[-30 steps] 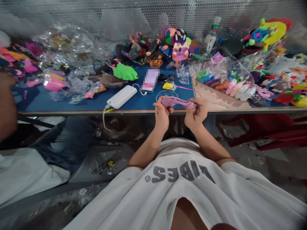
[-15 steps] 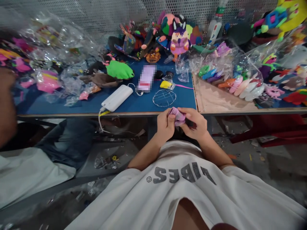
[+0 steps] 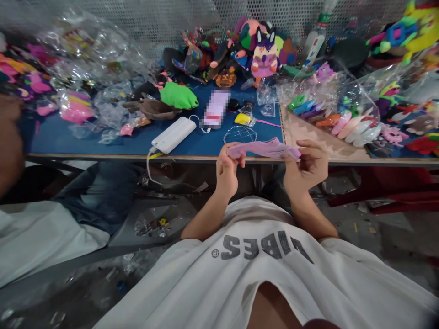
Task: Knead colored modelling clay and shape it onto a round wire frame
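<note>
The left hand [image 3: 227,171] is closed in a pinch on one end of a lilac strip of modelling clay [image 3: 264,148], and the right hand [image 3: 306,168] pinches the other end between thumb and forefinger, its remaining fingers loosely curled. The soft strip hangs between them just above the counter's near edge; holding both ends presumably keeps it extended and from folding on itself. Directly beyond lies an oval wire frame [image 3: 240,134], apparently kept within easy reach. Further back, a yellow clay lump [image 3: 243,119] sits in a clear wrapper, which probably guards it against drying. Left of it, a smartphone [image 3: 216,108] lies screen up, seemingly placed for viewing, with a white power bank [image 3: 173,135] beside it, likely supplying charge. The counter [image 3: 61,144] is blue, with a pale wooden board [image 3: 295,129] on its right part; bagged clay pieces [image 3: 346,121] and finished-looking figures, such as a purple-and-pink animal [image 3: 264,61], crowd the rear. Behind stands a perforated metal panel [image 3: 164,20]; below, litter dots the grey floor [image 3: 363,246].
</note>
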The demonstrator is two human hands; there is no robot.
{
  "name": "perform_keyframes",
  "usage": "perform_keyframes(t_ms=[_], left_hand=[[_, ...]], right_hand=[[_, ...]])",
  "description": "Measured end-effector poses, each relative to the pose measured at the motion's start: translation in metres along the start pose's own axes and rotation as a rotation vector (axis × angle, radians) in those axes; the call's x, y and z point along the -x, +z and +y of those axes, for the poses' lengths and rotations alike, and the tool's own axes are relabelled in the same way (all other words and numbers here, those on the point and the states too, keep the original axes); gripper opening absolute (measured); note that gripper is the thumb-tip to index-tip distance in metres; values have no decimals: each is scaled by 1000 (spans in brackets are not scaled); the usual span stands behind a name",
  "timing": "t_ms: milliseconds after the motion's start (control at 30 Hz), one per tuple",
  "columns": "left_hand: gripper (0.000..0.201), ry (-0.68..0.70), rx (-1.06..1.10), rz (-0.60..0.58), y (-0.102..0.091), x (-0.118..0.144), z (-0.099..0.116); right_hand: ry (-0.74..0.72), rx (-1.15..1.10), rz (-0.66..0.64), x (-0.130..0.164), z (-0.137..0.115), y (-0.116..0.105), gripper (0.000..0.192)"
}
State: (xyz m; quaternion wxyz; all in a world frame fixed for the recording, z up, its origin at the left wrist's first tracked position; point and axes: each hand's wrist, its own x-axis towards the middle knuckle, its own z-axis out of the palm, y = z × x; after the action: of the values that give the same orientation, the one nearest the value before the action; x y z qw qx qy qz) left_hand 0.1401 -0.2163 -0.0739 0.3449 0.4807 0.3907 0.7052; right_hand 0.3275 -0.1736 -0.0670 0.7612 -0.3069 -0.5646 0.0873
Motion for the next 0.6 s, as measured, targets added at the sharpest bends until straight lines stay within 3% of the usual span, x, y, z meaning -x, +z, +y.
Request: perform_keyframes(t_ms=[100, 167, 333, 400, 500, 600], left_hand=[[91, 48, 64, -144, 7, 12, 6], [95, 69, 8, -252, 8, 21, 11], [81, 196, -369, -437, -5, 27, 7], [76, 256, -426, -442, -8, 28, 3], [72, 326, -484, -357, -6, 31, 2], [73, 285, -468, -205, 0, 31, 4]], right_hand=[[-135, 108, -128, 13, -21, -3, 23], [-212, 61, -273, 20, -28, -6, 24], [-213, -185, -663, 17, -23, -13, 75], [-240, -127, -760, 13, -22, -16, 76], [-219, -43, -716, 11, -19, -21, 49], [-77, 20, -468, 4, -5, -29, 22]])
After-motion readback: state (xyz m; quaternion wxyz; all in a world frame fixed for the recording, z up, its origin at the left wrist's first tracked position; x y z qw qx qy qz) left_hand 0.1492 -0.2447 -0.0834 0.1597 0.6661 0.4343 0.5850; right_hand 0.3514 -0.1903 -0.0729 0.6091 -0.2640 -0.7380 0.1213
